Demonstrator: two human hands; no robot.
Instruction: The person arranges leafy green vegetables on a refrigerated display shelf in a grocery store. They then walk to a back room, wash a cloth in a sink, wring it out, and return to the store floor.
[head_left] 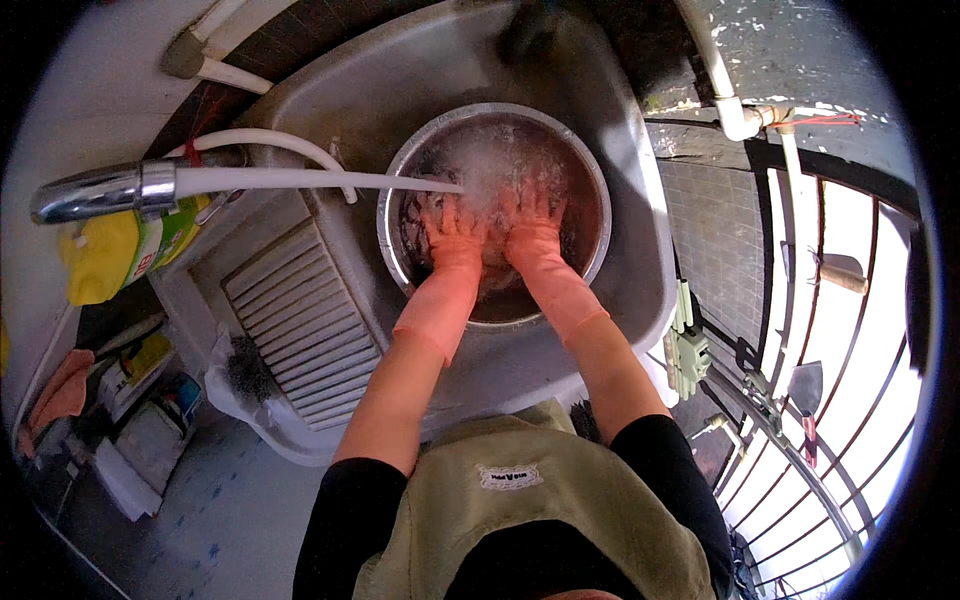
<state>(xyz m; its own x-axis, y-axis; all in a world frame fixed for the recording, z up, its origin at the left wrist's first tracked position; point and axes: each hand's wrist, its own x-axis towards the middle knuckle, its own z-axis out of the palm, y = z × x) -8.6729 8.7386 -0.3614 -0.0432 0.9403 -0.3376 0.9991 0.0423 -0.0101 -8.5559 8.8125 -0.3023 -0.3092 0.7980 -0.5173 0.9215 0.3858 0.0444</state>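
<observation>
Both hands wear pink rubber gloves and reach into a round metal basin (394,255) of dark, bubbling water. My left hand (453,232) is in the basin's left half, its fingers apart and partly under the surface. Beside it, on the right, my right hand (531,225) also has spread fingers in the water. No held thing shows in either hand; what lies beneath them is hidden by bubbles. From the faucet (110,190) at the left, a white water stream (320,180) falls between and just beyond the hands.
The basin stands in a grey sink (640,240) with a ribbed washboard (300,325) on its left. A yellow bottle (110,258) is below the faucet. White pipes (735,115) run along the right wall, near a barred window with a hanging scraper (806,390).
</observation>
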